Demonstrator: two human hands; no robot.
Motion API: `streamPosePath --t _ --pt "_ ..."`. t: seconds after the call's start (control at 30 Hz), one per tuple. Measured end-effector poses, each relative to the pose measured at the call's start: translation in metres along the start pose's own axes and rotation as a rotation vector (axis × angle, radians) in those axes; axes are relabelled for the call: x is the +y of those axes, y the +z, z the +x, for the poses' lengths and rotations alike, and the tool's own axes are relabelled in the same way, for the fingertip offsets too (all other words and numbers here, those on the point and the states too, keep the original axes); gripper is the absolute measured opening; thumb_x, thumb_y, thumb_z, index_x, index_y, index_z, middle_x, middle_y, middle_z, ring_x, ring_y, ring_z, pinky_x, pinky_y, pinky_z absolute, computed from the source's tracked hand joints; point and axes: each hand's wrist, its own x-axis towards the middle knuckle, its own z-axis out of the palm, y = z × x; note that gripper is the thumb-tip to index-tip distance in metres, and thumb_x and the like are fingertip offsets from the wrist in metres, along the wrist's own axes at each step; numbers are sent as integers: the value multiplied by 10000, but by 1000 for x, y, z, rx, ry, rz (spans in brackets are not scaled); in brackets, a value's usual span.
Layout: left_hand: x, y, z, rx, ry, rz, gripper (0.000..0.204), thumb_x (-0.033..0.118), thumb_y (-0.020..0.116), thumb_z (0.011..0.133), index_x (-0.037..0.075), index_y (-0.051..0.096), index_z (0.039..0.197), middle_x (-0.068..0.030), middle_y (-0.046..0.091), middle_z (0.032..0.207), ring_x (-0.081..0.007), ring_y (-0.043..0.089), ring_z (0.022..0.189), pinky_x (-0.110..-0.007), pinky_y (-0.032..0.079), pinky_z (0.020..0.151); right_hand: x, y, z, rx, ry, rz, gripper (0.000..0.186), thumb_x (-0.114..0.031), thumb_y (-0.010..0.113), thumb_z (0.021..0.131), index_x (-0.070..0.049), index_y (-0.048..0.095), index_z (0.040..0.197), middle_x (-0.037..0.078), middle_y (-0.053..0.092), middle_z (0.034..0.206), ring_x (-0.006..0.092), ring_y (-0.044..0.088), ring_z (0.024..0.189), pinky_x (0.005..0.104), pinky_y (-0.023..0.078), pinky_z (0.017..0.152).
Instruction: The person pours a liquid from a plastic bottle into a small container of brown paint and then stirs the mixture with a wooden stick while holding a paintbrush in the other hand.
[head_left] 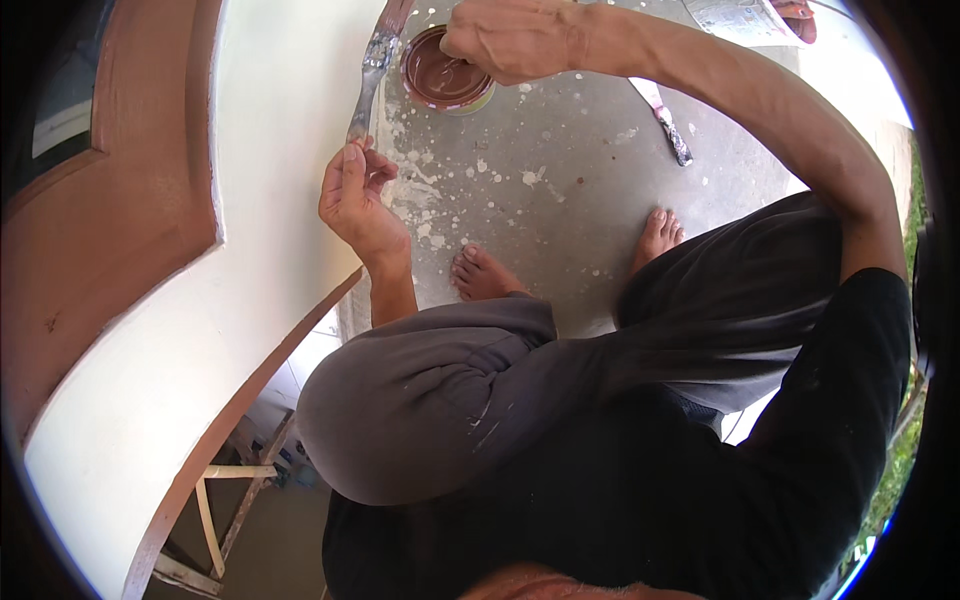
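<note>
My left hand [362, 205] pinches the handle end of a paintbrush [367, 92] between thumb and fingers. The brush points away from me along the white wall; its ferrule is smeared with paint and its bristles look brown. Just right of it, a round open can [440, 85] of reddish-brown paint stands on the floor. Over the can's right rim is my right hand [515, 42], its fingers curled closed. Whatever those fingers hold, if anything, is hidden behind the hand.
A scraper-like tool [668, 128] with a paint-spotted handle lies right of the can. Beyond my right forearm lies a white bucket [745, 20]. Paint spots cover the grey floor [560, 240] around my bare feet. The white wall [280, 140] and brown-painted wood [120, 230] rise on the left.
</note>
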Motion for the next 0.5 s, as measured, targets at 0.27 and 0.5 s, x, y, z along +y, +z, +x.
streamPosePath --t 0.27,0.5 --pt "8 -8 -1 75 39 33 219 155 570 924 -48 644 956 -121 647 877 -140 568 666 -276 484 617 6 1 18 73 -78 146 115 -117 608 726 -18 613 667 177 604 625 345 620 604 431 487 545" --pt "5 -1 -6 85 -7 36 212 169 579 919 -33 638 942 -104 639 830 -145 557 670 -286 460 631 6 15 19 26 -145 -61 130 -143 623 725 -67 542 658 107 523 608 268 554 591 368 424 522"
